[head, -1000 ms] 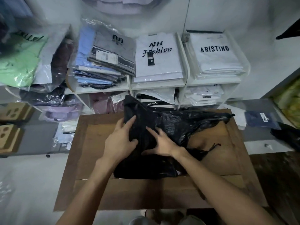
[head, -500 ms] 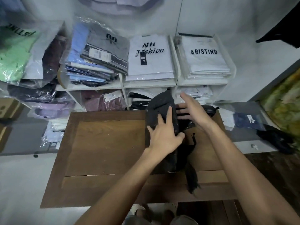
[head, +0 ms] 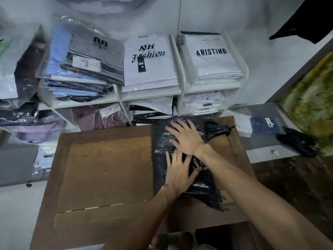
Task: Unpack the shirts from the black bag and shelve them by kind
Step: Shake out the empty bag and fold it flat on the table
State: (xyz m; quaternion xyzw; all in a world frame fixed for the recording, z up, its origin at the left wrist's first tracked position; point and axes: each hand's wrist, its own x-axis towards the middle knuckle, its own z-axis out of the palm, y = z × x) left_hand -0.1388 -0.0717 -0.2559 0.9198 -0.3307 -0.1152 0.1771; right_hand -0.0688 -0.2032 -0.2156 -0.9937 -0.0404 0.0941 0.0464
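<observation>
A brown wooden counter (head: 108, 168) stands before white shelves (head: 151, 98). On it lies a flattened black plastic bag (head: 160, 141). Left hand (head: 177, 173) and right hand (head: 186, 137) press it, fingers released and flat.

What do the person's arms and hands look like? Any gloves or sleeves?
No gloves. Both the left hand and right hand are bare, and both forearms are bare as far as the picture shows, with no sleeves in view. I see no rings, watch or bracelet.

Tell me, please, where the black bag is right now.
In the head view, the black bag lies flat on the right part of the wooden table, under both hands, just in front of the white shelves.
</observation>
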